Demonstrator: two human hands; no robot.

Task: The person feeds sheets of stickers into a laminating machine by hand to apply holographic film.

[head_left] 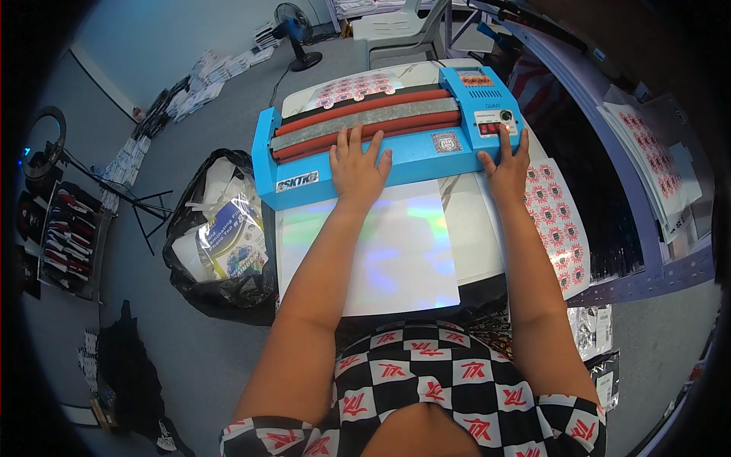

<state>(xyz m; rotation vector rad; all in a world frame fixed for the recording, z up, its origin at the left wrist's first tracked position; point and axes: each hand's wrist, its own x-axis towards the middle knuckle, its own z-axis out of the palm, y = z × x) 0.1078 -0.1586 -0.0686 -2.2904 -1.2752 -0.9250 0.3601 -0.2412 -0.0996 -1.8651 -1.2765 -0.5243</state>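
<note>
A blue laminating machine (403, 156) with red rollers lies across the small white table. My left hand (358, 167) rests on its front top edge, fingers spread, fingertips near the front roller. At the right end, my right hand (505, 171) has its index finger on the red switches of the control panel (496, 122); the other fingers are apart. A shiny holographic sheet (403, 251) lies in front of the machine, its far edge hidden under or behind the blue body. Behind the rollers a sheet of red printed stickers (354, 89) shows.
Another sticker sheet (560, 228) lies on the table's right side. A black bag (183, 259) of waste, with film packaging (232, 232), stands left of the table. A fan (297, 38) and a white chair (396, 34) are behind. More printed sheets (647, 152) stand at far right.
</note>
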